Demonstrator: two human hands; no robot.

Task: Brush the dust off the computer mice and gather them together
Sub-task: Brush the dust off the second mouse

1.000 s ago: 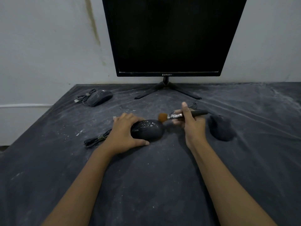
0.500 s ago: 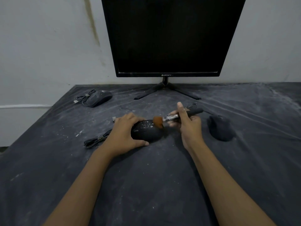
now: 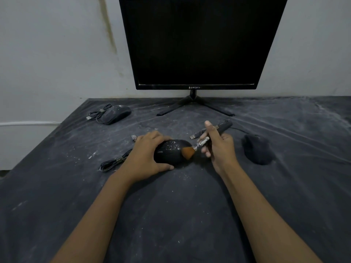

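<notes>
**Dusty black table, three mice, one brush**

Grey-black cloth covers the table (image 3: 171,215), streaked all over with white dust, and it's pushed up against a stained pale wall (image 3: 57,54). At the back there's a dark monitor (image 3: 199,40) on a spindly V-shaped stand (image 3: 192,105), with a black screen.

In the middle of the table is a black mouse (image 3: 171,150) with white specks on top. The left hand (image 3: 144,154) grips it from the left side, fingers curled over the far edge and thumb hooked round the near edge. The right hand (image 3: 220,147) is just to the right of it, holding a brush (image 3: 201,143). One finger is stretched straight along the handle and the others are curled under it. The brush slants down to the left, with the dark handle end sticking out past the hand. Its orange-brown bristles (image 3: 188,152) are touching the right end of the black mouse.

There are two more mice. The far-left mouse (image 3: 115,114) is at the back with its cable (image 3: 98,113) bundled right beside it, well apart from the one being held. The right-side mouse (image 3: 257,149) sits near the right hand without touching it and looks matte grey.

A coiled cable bundle (image 3: 114,163) lies beside the left wrist. A USB plug (image 3: 133,138) pokes out just behind the left hand, and a second plug (image 3: 192,137) sits just behind the brush.
</notes>
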